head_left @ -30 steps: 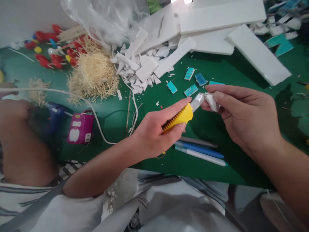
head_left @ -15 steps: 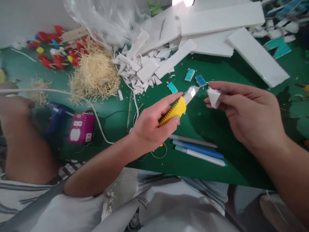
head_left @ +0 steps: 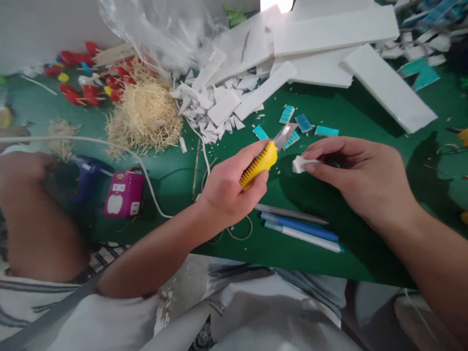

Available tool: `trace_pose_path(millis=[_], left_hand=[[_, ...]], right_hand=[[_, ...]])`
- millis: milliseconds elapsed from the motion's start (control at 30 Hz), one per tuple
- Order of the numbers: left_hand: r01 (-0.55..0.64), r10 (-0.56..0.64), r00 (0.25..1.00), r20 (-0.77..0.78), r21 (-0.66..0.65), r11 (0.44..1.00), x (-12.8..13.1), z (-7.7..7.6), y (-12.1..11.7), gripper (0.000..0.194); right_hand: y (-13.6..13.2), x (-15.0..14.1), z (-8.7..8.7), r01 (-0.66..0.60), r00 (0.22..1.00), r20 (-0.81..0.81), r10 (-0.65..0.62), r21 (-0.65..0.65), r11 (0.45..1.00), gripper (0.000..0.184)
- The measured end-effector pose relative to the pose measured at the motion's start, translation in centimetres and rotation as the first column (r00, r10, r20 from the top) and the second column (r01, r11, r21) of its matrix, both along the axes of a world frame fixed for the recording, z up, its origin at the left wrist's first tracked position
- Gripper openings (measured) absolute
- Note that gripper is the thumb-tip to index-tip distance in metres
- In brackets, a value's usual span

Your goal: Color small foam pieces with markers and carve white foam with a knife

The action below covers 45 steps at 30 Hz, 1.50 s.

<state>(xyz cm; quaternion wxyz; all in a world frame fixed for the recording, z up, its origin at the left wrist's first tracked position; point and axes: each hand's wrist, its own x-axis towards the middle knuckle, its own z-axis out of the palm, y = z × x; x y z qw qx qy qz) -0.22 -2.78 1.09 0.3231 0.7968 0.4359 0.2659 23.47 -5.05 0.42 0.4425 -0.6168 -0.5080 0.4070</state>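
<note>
A yellow utility knife [head_left: 260,165] is wrapped in the fingers of my left hand [head_left: 231,183], its blade out and pointing up to the right. Between thumb and fingertips my right hand [head_left: 360,168] pinches a small white foam piece [head_left: 300,164], a short way right of the blade and apart from it. Behind the blade lie small foam pieces with blue-green faces, among them a striped one [head_left: 287,114], a darker blue one [head_left: 303,123] and a plain teal one [head_left: 326,130]. Three pens [head_left: 300,227] rest side by side below my hands.
White foam scraps [head_left: 223,105] pile up behind my left hand, with long foam boards [head_left: 334,30] farther back. To the left are a heap of thin wooden sticks [head_left: 144,114], a magenta box [head_left: 123,194], a blue glue gun [head_left: 87,175], a white cord [head_left: 146,170] and another person's arm [head_left: 34,209].
My right hand has moved left and slightly down with the foam piece, which is turned differently. The knife has drawn slightly back to the left. Two more teal pieces now show on the table.
</note>
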Motion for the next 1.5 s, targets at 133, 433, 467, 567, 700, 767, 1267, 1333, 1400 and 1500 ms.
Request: trace_pose_path(millis=[133, 433, 467, 567, 700, 767, 1267, 1333, 1400, 1500], left_hand=[[0.014, -0.008, 0.998, -0.065, 0.092, 0.996, -0.2, 0.3, 0.0, 0.047], [0.043, -0.008, 0.987, -0.163, 0.213, 0.976, -0.2, 0.2, -0.1, 0.046], [0.044, -0.003, 0.985, -0.174, 0.229, 0.972, -0.2, 0.2, 0.0, 0.045], [0.044, 0.013, 0.977, -0.213, 0.261, 0.964, -0.3, -0.1, 0.0, 0.045], [0.064, 0.007, 0.97, -0.241, 0.285, 0.956, -0.3, -0.3, 0.1, 0.044], [0.071, 0.006, 0.968, -0.251, 0.295, 0.953, -0.4, -0.2, 0.1, 0.044], [0.069, 0.063, 0.936, -0.347, 0.355, 0.932, -0.7, 0.0, 0.0, 0.045], [0.071, 0.063, 0.936, -0.347, 0.361, 0.93, -0.7, -0.1, 0.0, 0.044], [0.08, 0.057, 0.936, -0.347, 0.366, 0.927, -0.7, -0.1, 0.0, 0.043], [0.085, 0.051, 0.931, -0.361, 0.35, 0.933, -0.7, -0.1, -0.1, 0.043]], right_hand=[[0.4, -0.2, 0.0, -0.045, 0.981, -0.19, 0.042, -0.011, 0.999, 0.017], [0.7, 1.0, -1.2, -0.305, 0.914, 0.345, 0.215, 0.233, 0.923, 0.01], [0.8, 1.3, -1.4, -0.356, 0.862, 0.46, 0.214, 0.248, 0.901, 0.016], [0.7, 1.9, -1.8, -0.466, 0.7, 0.69, 0.185, 0.244, 0.851, 0.026], [0.1, 2.0, -2.0, -0.581, 0.593, 0.783, 0.187, 0.256, 0.773, 0.034], [-0.1, 2.0, -1.9, -0.603, 0.589, 0.781, 0.206, 0.255, 0.756, 0.04], [-0.1, 2.6, -1.3, -0.623, 0.541, 0.826, 0.161, 0.264, 0.736, 0.025], [-0.1, 2.9, -1.1, -0.654, 0.495, 0.848, 0.191, 0.218, 0.724, 0.024], [-0.1, 2.9, -0.9, -0.663, 0.467, 0.862, 0.198, 0.193, 0.724, 0.026], [-0.2, 2.6, -1.2, -0.632, 0.486, 0.856, 0.174, 0.208, 0.746, 0.03]])
